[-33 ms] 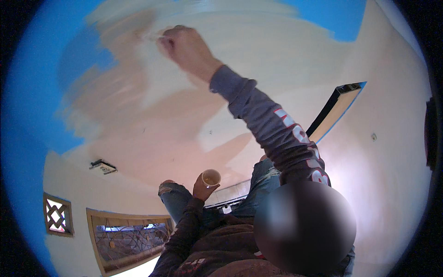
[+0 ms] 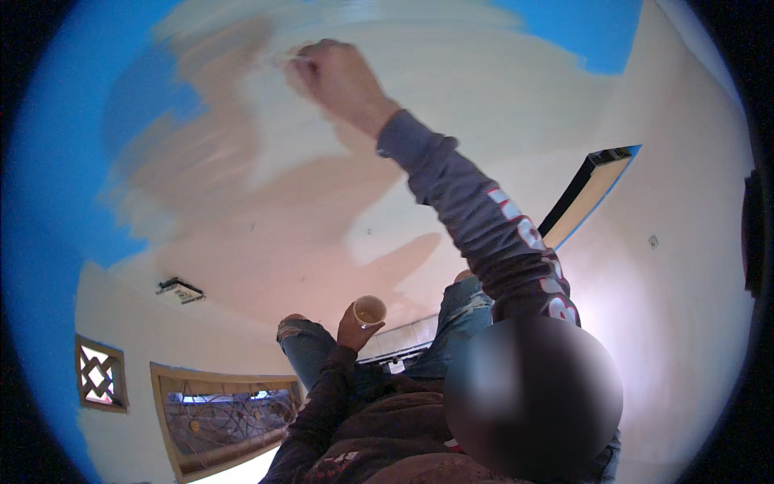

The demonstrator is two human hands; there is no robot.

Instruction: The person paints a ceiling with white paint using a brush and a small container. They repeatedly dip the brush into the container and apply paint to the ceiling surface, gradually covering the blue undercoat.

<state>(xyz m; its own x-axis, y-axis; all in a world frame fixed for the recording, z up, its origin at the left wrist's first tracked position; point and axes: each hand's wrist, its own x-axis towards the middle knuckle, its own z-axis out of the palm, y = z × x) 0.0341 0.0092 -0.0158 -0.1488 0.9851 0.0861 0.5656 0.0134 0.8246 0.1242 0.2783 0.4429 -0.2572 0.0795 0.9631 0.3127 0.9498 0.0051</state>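
Note:
My left hand (image 2: 349, 332) is low in the head view, near my knees, with its fingers wrapped round a pale cup (image 2: 370, 310). Some yellowish-beige liquid shows inside the cup. High up, my right arm stretches to the wall and my right hand (image 2: 339, 81) is closed in a fist. A faint, blurred pale tip sticks out left of its fingers, too smeared to name. Around that hand the wall (image 2: 451, 97) carries wet-looking beige streaks, brushed unevenly over bright blue paint (image 2: 564, 32).
A window with a wooden frame (image 2: 157, 403) and a small lattice opening (image 2: 122, 379) are at lower left. A wall box (image 2: 181, 290) sits above them. A dark-edged recess (image 2: 588, 189) is at right. My jeans-clad knees (image 2: 306, 343) show below.
My right hand has shifted a little to the right and slightly upward along the wall, its forearm following. My left hand and the cup look unmoved.

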